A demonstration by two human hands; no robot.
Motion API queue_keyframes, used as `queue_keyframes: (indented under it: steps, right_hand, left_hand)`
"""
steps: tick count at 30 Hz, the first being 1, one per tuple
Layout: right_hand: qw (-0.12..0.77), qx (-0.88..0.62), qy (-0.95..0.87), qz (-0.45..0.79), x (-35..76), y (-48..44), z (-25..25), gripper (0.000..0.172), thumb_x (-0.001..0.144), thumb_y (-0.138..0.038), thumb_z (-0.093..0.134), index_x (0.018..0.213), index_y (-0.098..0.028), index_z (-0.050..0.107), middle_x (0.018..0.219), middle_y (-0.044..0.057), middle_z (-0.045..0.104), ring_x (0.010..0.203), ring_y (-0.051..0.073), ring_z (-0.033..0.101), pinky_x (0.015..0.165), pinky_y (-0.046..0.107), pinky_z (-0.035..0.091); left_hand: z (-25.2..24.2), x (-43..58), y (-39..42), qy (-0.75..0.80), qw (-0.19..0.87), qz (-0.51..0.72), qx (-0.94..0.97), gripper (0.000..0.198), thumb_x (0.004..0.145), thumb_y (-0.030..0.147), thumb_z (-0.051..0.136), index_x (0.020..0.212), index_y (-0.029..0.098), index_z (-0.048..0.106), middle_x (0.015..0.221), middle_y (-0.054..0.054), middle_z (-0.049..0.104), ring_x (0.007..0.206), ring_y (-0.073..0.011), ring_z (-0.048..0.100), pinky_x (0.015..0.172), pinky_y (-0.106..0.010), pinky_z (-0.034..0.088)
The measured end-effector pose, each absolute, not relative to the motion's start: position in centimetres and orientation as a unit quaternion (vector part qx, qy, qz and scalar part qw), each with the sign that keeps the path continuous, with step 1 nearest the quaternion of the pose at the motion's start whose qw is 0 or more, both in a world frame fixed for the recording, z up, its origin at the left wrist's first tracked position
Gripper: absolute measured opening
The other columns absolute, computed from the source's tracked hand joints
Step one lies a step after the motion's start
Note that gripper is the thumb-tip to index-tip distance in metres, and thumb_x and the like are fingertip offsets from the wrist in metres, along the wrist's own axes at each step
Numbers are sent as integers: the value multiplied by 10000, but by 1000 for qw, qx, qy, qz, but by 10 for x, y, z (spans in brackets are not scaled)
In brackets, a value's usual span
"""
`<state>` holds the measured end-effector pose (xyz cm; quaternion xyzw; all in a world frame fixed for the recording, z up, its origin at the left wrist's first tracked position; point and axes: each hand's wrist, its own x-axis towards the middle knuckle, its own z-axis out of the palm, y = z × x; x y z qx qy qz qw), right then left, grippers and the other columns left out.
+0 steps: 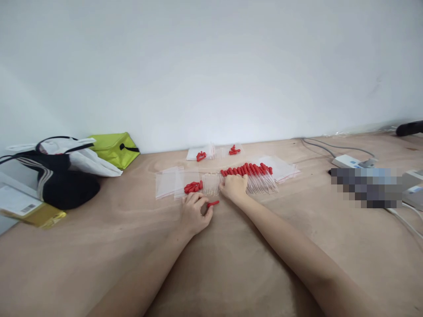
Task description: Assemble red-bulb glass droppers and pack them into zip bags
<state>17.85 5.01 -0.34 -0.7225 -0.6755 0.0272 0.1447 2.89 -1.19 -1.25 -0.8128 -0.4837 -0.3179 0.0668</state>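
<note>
My left hand (194, 212) rests on the wooden table (231, 264) with fingers curled, touching a single red-bulbed dropper (213, 203) at its fingertips. My right hand (234, 186) lies closed over the near end of a row of clear droppers with red bulbs (254, 175). A small heap of red bulbs (193, 186) sits on clear plastic bags (168, 182) just beyond my left hand. Two further small clusters of red bulbs (201, 155) (234, 150) lie on bags near the wall.
At the left stand a black and white bag (56, 174), a lime green pouch (114, 149) and a yellow box (29, 210). A white power strip (350, 161) with grey cables lies at the right, beside a blurred patch.
</note>
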Motion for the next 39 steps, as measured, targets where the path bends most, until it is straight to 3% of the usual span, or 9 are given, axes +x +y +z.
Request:
queue_keyframes:
  steps: [4,9,15,18,24,28,39]
  right_hand:
    - [133,-712,-689,4,174,50,-2,255,758,-226,447,806,-87,656,815,184,648,827,261,544,757,387,232]
    - [151,-695,-702,-31,180,38,-2,264,799,-191,399,877,-56,612,865,204,626,852,276,519,759,395,237]
    - [243,-524,-814,-52,227,6,-17,262,869,-201,293,812,-115,534,802,108,600,756,195,510,762,344,275]
    - [279,-436,-855,-28,254,-11,-26,271,879,-163,267,841,-136,534,763,60,599,693,146,511,809,332,273]
    - [300,-397,-867,-31,271,-26,-32,378,843,-96,303,1166,-172,484,822,69,621,739,141,540,827,343,281]
    - [309,-399,-863,-31,266,-25,-34,401,809,-59,329,1137,-186,521,900,77,632,754,137,546,825,341,280]
    - [304,-399,-865,-6,263,-22,-28,267,847,-132,367,966,-191,599,778,30,634,711,114,547,803,316,251]
  left_hand:
    - [-14,28,-12,-457,25,-300,-837,102,707,229,532,754,184,610,790,-54,590,795,-204,526,726,-359,402]
    - [-20,30,-5,-435,30,-296,-850,155,750,306,566,843,222,658,987,-63,608,959,-240,507,831,-425,387]
    - [-19,33,-4,-424,16,-297,-855,154,819,251,494,821,209,642,972,-49,623,985,-208,511,867,-395,378]
    - [-17,35,-7,-410,4,-295,-863,158,850,217,435,876,202,590,915,-30,648,957,-183,544,942,-418,308]
    - [-17,41,-10,-377,-9,-295,-878,149,872,210,401,894,197,548,882,-4,670,961,-165,571,1041,-479,104]
    - [-15,44,-11,-376,-22,-284,-882,155,874,216,394,888,201,548,878,-2,670,961,-166,575,1049,-485,80]
    - [-13,45,-11,-385,-35,-289,-876,161,871,247,404,838,200,554,834,-2,663,805,-145,603,1028,-472,114]
